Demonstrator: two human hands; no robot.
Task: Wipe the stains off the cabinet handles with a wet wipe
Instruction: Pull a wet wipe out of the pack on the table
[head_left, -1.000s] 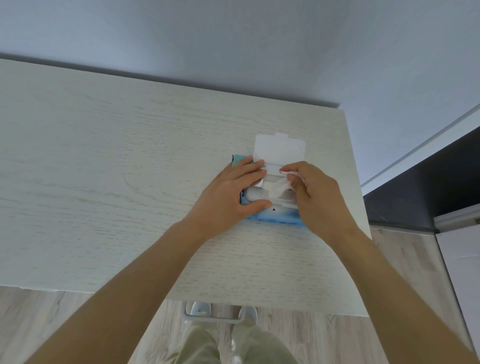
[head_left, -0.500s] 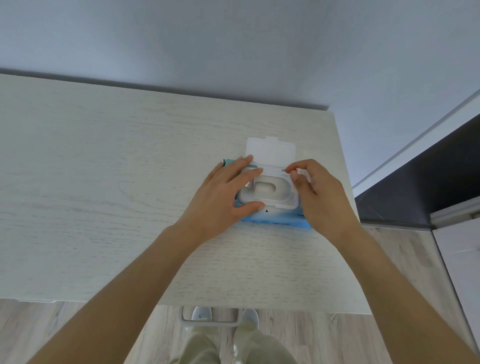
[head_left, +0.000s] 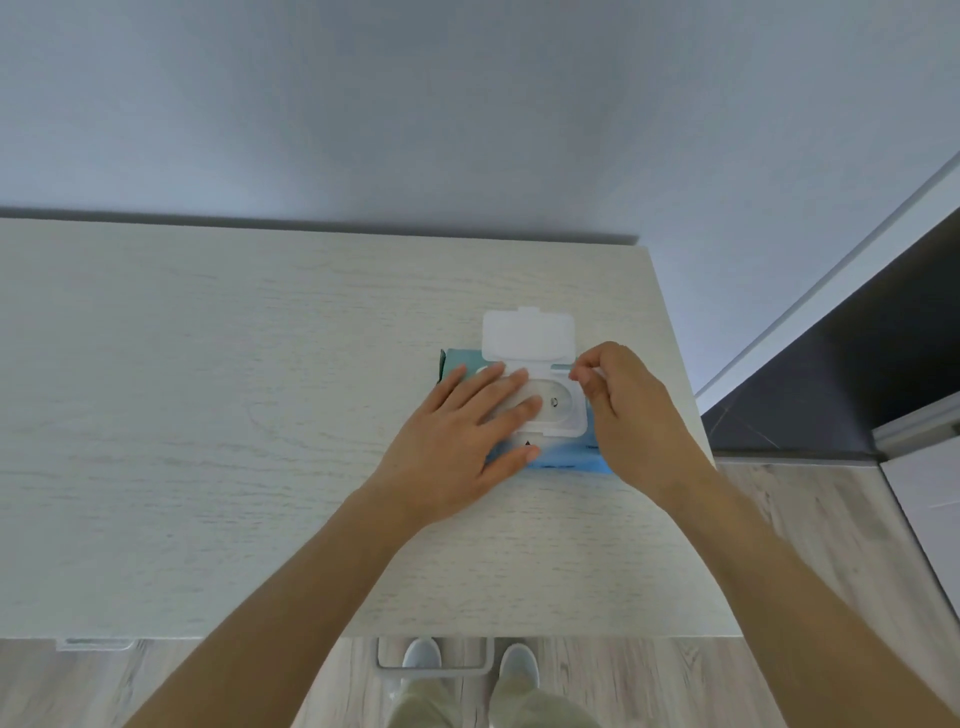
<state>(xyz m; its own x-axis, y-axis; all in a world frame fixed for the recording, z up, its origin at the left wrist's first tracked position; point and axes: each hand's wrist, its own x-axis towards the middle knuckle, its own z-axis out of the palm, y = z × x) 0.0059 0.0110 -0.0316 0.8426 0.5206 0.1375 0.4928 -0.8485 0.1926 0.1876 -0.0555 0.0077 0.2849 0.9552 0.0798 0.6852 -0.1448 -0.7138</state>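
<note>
Our left hand (head_left: 457, 441) lies flat and spread on the wet wipe pack (head_left: 563, 460), fingers extended across the white dispenser frame (head_left: 563, 415) and pressing it down; it grips nothing. Our right hand (head_left: 631, 415) hovers at the pack's right end with thumb and forefinger pinched together on a small white bit (head_left: 589, 373), which looks like a wipe's corner or a seal tab; we cannot tell which. The other fingers curl loosely.

The pack rests on the pale wooden cabinet top (head_left: 208, 415), near its right edge. Its long axis runs left to right across our view. The white flip lid (head_left: 527, 333) stands open, hinged back toward the wall (head_left: 467, 104).

A metal cabinet handle (head_left: 434, 667) shows below the top's near edge, just in front of our shoes (head_left: 423, 654).
</note>
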